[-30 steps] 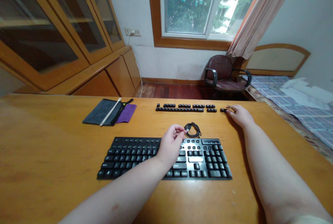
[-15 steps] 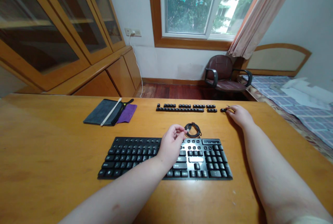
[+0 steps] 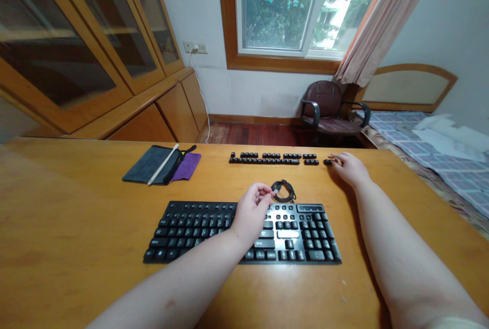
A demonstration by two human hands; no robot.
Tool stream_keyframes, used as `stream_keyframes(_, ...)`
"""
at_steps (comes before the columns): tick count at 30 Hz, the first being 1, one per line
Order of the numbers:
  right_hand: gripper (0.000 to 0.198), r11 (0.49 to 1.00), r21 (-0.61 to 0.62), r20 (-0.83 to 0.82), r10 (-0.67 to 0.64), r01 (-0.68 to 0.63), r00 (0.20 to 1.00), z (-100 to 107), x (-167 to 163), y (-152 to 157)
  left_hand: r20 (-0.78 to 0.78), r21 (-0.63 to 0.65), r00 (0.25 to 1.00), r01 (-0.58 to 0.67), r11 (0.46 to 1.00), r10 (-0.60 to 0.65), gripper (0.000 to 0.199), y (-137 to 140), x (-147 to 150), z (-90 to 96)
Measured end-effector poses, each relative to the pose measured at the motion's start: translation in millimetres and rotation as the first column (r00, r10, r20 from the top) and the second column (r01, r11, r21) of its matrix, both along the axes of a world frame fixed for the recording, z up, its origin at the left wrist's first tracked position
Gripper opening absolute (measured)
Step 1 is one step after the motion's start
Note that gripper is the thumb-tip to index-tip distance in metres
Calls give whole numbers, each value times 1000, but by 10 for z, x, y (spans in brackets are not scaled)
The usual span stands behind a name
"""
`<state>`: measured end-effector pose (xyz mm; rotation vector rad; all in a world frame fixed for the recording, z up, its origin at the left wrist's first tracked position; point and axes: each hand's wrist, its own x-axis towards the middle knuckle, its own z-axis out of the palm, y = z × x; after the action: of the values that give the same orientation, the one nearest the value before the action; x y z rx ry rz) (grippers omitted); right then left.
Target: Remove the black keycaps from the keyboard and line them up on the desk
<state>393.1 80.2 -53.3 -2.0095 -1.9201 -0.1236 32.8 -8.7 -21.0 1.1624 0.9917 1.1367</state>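
A black keyboard (image 3: 214,232) lies on the wooden table, and bare sockets show along its upper rows at the right. Above its middle is my left hand (image 3: 252,212), fingers curled and thumb near the fingertips; whatever it may hold is too small to tell. Just beyond those fingertips sits a coiled black cable (image 3: 287,197). Farther back, loose black keycaps (image 3: 267,161) are lined up in two rows. At the right end my right hand (image 3: 351,170) has its fingertips closed at a small group of keycaps (image 3: 327,162), partly covering them.
On the left of the table are a dark grey pouch (image 3: 143,163), a pale flat stick (image 3: 162,166) lying across it and a purple cloth (image 3: 188,167). A chair (image 3: 324,105) stands past the table's far edge, beside a bed (image 3: 420,130).
My right hand has shifted slightly up and left at the small keycap group, its fingers reaching a little over it. My left hand, the keyboard and the cable have not visibly moved.
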Motion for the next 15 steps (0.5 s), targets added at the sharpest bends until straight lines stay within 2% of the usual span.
stream_keyframes(8,30,995,-96,4,-14,14,1000,2,-25,11,5,-11,1000,-4,1000,4,7,3,-1,25)
stream_keyframes(15,31,995,-91,-8,-34,33,999,-6,-11,8,0,-2,1000,6,1000,-6,6,-3,-4,13)
